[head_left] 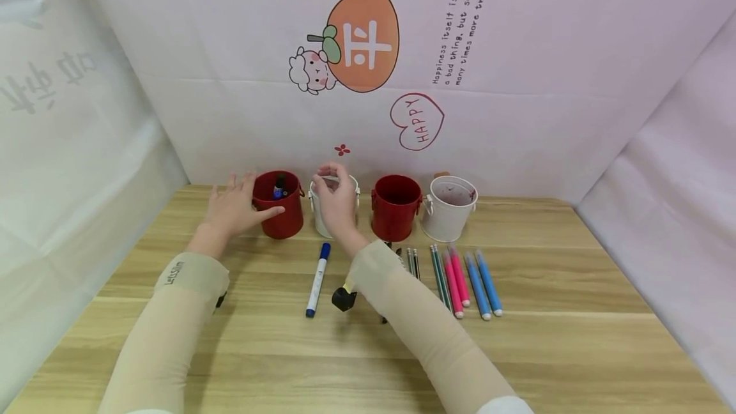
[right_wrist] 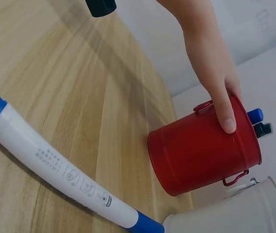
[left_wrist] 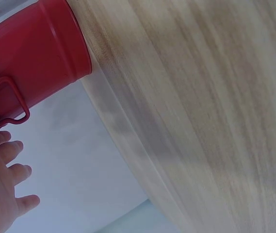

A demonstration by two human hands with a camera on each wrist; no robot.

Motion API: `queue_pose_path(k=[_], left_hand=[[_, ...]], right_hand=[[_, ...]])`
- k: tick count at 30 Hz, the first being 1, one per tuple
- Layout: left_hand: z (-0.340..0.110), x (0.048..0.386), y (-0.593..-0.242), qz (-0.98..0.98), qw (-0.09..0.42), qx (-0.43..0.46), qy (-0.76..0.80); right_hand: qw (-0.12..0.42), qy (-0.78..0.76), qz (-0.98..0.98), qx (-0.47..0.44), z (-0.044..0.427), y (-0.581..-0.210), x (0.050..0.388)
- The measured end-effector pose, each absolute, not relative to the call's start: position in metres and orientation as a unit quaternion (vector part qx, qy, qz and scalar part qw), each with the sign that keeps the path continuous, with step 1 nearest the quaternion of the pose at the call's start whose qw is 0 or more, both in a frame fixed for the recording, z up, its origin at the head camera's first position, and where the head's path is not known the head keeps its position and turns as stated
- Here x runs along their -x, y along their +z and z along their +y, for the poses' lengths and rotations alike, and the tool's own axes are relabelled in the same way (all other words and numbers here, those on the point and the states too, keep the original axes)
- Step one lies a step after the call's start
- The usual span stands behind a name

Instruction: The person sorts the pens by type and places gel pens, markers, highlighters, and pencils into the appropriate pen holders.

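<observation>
My left hand point(head_left: 232, 208) rests against the left side of a red bucket point(head_left: 283, 219), fingers spread. In the right wrist view, its thumb point(right_wrist: 223, 114) lies straight along the bucket's outside. Marker ends, one with a blue cap point(right_wrist: 255, 115) and one dark, stick out of that bucket. The right hand point(head_left: 338, 204) is over the near white bucket point(head_left: 319, 219), its fingers loosely bent, with nothing seen between them; it partly hides this bucket. A white marker with blue ends point(head_left: 317, 283) lies on the table below the two buckets.
Farther right stand another red bucket point(head_left: 393, 216) and another white bucket point(head_left: 447, 219). Pencils point(head_left: 441, 276), pink markers point(head_left: 454, 283) and blue markers point(head_left: 478, 286) lie in front of them on the wooden table point(head_left: 546, 350). The right forearm covers some dark items.
</observation>
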State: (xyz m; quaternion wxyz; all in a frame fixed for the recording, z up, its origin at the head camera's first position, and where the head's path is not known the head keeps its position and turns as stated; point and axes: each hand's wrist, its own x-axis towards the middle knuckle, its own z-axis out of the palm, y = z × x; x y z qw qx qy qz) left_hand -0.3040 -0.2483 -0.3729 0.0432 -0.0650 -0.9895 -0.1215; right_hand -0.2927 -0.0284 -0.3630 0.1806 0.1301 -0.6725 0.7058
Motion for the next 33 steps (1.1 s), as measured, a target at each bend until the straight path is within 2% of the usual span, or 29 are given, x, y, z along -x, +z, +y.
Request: queue_pose_path(k=[8,24,33], left_hand=[[-0.248,0.305,-0.374,-0.99,0.039,0.063,-0.123],[-0.246,0.301,-0.372,-0.99,0.036,0.064,-0.12],[-0.245,0.3,-0.371,-0.99,0.035,0.062,-0.121]], right_hand=[[0.148,0.685,-0.702,-0.127,-0.024,-0.366,0.293],[0.078,0.667,-0.708,-0.219,-0.009,-0.353,0.288],[0.04,0.661,-0.715,-0.226,0.005,-0.35,0.277]])
